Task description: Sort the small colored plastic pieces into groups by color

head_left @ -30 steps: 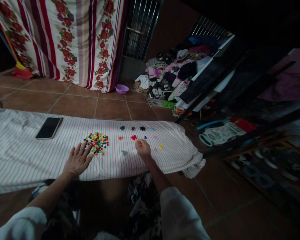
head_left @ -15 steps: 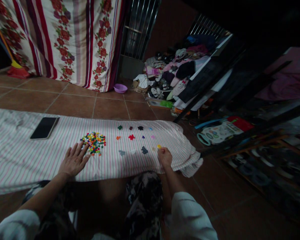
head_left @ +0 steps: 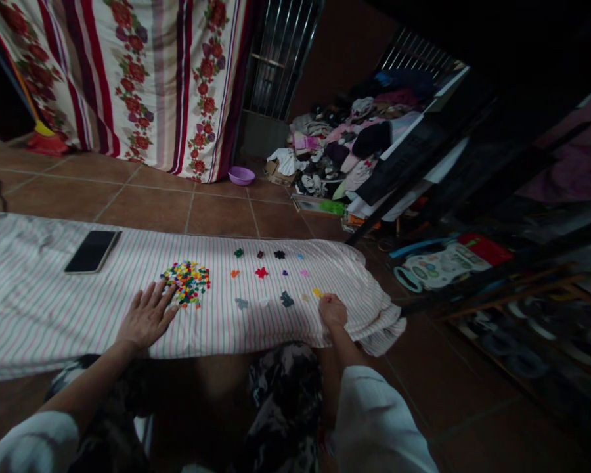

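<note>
On a striped cloth [head_left: 103, 315] lies a heap of small multicoloured pieces [head_left: 190, 282]. My left hand [head_left: 148, 314] rests flat with fingers spread at the heap's lower left edge. To the right, small single-colour groups are laid out in rows, among them red [head_left: 261, 272], black [head_left: 279, 254], dark grey [head_left: 286, 299] and orange [head_left: 235, 273] ones. My right hand [head_left: 333, 310] is closed beside the yellow pieces [head_left: 316, 292] at the right end of the nearest row. Whatever its fingertips hold is too small to make out.
A black phone [head_left: 92, 251] lies on the cloth at the left. Beyond are a purple basin [head_left: 241, 175] on the tiled floor, a heap of clothes [head_left: 345, 144] and a flowered curtain [head_left: 152, 85]. A rack [head_left: 512, 295] with shoes stands at the right.
My right hand has shifted slightly right, leaving more of the yellow pieces in view. My left hand stays in place. The view has moved a little.
</note>
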### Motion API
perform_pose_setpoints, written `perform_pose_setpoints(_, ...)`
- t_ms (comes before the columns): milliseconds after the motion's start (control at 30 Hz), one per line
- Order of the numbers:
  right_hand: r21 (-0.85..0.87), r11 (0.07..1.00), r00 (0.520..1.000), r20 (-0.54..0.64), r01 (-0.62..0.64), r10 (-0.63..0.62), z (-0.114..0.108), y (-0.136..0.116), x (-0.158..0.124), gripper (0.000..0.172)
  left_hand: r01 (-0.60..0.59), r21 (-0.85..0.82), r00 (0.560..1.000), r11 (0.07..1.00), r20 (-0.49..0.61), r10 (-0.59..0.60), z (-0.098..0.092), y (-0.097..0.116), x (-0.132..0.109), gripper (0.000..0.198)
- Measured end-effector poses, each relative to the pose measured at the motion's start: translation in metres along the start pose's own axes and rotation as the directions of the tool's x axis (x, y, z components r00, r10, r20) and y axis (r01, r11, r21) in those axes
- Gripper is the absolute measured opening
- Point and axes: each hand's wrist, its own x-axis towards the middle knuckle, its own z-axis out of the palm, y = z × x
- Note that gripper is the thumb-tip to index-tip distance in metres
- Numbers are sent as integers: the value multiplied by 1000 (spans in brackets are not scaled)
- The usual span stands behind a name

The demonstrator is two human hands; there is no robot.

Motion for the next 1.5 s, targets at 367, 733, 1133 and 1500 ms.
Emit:
perform_pose_setpoints(367,28,997,997,-9,75,-75,8,3,5,36,-19,13,1000,1000,-8,19,2,-2,-1,66)
perform_pose_setpoints(733,158,979,989,-98,128,-114,13,13,6,38,-7,17,1000,1000,18,6,-2,1,0,65)
perform_pose_setpoints(1133,328,912,957,-227,247,-178,16,-7,-2,38,18,3,1000,1000,12,-18,-5,4,1,62)
perform_pose_setpoints(1500,482,699,848,-254,528,-465,28,-105,-38,36,54,-16,998,998,32,-53,-10,7,4,61)
